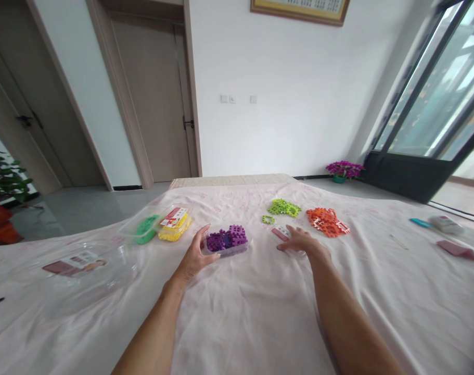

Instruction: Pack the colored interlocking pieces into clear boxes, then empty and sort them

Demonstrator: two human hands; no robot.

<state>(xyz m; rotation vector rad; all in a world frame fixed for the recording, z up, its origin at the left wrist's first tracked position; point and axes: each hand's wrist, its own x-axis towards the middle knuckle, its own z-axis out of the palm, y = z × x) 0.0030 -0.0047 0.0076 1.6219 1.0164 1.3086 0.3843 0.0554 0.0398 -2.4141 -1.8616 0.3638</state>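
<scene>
My left hand [196,255] grips the left end of a clear plastic box [231,251], its thumb along the near side and its fingers at the far side. Purple interlocking plastic pieces [227,238] fill the box. To the right, my right hand [301,240] is closed over a clear plastic lid with a red-and-white label [280,233], thumb and fingers apart across it; the hand hides much of the lid. Just beyond it lie a pile of lime-green pieces [284,207] and one loose lime-green piece [268,220]. A pile of orange pieces [328,222] lies farther right.
At left stand a labelled box of yellow pieces [175,224], green pieces [146,229] in clear plastic and a large clear container [90,276]. A pink object [458,250], a blue item [420,223] and a whitish packet [446,225] lie far right on the pale cloth [240,323].
</scene>
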